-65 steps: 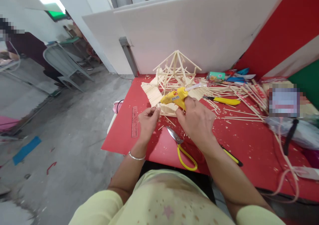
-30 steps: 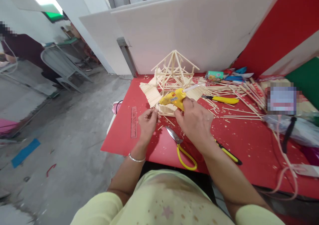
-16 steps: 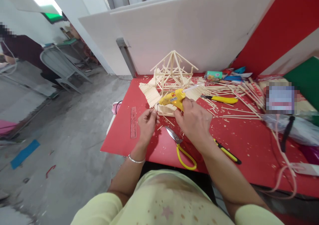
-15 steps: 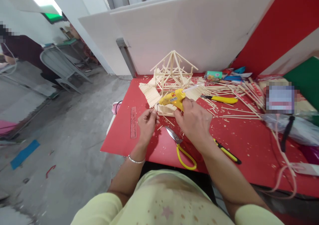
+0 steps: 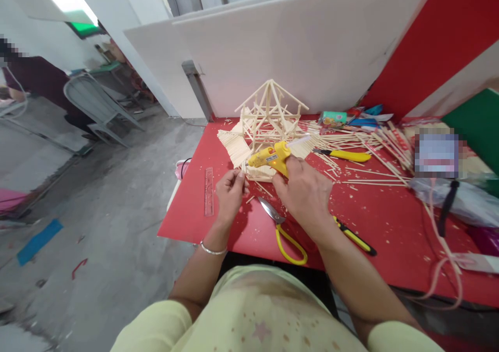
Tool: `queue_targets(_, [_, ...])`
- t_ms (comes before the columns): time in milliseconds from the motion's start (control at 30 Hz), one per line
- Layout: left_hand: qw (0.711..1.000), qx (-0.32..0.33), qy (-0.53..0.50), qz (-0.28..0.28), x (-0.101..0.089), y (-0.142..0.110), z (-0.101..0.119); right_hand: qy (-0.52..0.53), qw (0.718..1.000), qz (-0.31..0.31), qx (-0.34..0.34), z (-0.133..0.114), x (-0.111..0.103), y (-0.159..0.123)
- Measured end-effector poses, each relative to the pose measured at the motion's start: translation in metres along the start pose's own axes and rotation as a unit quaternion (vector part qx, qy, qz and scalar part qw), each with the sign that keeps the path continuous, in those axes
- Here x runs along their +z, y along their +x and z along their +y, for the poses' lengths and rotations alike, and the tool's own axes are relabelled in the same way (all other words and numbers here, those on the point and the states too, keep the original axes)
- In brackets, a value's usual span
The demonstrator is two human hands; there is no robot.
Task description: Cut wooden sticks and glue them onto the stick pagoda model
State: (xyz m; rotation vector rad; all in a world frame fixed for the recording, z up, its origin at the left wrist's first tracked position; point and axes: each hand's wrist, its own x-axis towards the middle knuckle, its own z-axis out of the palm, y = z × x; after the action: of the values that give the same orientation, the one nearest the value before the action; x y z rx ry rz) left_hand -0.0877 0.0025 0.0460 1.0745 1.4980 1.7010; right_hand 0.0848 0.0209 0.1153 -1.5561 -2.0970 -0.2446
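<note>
My right hand grips a yellow glue gun, its nozzle pointing left toward my left hand. My left hand pinches a small thin wooden stick at its fingertips, close to the gun's tip. Just behind both hands stands a house frame of pale wooden sticks on a red table, with flat stick panels lying beside it.
Yellow-handled scissors lie under my right wrist. A clear ruler lies to the left, a yellow cutter and several loose sticks to the right. A white board stands behind. The table's left edge drops to a grey floor with a chair.
Both hands and the glue gun have drifted slightly left and away from me; the grips are unchanged.
</note>
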Motion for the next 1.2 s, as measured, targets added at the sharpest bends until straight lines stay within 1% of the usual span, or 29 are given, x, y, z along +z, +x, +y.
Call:
queue_targets(333, [1.000,0.010,0.015,0.002,0.001,-0.001,0.003,-0.004,1.000,-0.008,-0.013,0.001,-0.005,-0.009])
queue_targets(467, [0.999,0.026,0.023,-0.003,0.001,-0.002,0.006,-0.001,1.000,-0.005,-0.020,0.001,-0.006,-0.012])
queue_targets(733, [0.997,0.053,0.062,-0.010,0.001,-0.007,0.012,-0.004,1.000,0.007,-0.018,0.002,-0.007,-0.013])
queue_targets(867, [0.996,0.046,0.078,-0.018,0.001,-0.009,0.013,-0.006,1.000,0.021,-0.020,0.002,-0.007,-0.011])
queue_targets(1000, [0.996,0.038,0.075,-0.013,0.000,-0.009,0.013,-0.013,0.999,0.027,-0.023,0.001,-0.007,-0.012])
queue_targets(1200, [0.996,0.062,0.066,0.000,0.000,-0.005,0.011,-0.001,0.999,0.019,-0.038,0.001,-0.006,-0.019])
